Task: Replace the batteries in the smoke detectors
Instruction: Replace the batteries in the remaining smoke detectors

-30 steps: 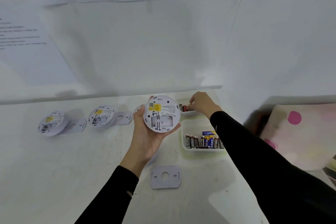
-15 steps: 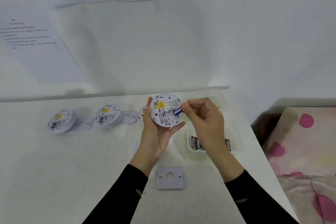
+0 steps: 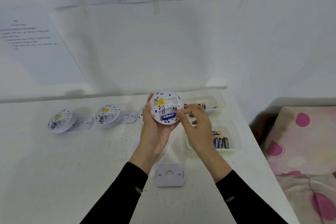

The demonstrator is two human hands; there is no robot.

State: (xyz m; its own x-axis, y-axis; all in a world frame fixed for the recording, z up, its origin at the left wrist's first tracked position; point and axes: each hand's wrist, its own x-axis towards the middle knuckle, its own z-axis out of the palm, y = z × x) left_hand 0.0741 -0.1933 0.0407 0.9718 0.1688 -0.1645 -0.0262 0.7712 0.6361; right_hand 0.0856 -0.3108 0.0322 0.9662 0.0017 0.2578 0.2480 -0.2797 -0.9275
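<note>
Detector (image 3: 167, 102) lies back-up in our left hand (image 3: 154, 136), which cups it above the surface (image 3: 72, 169), likely to face the open bay (image 3: 164, 111) toward us, while our right hand (image 3: 198, 129) pinches the blue battery (image 3: 168, 116) by its end to seat it there.

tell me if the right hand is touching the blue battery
Touching. In the head view the right hand pinches the end of the blue battery lying in the smoke detector that the left hand holds.
</note>
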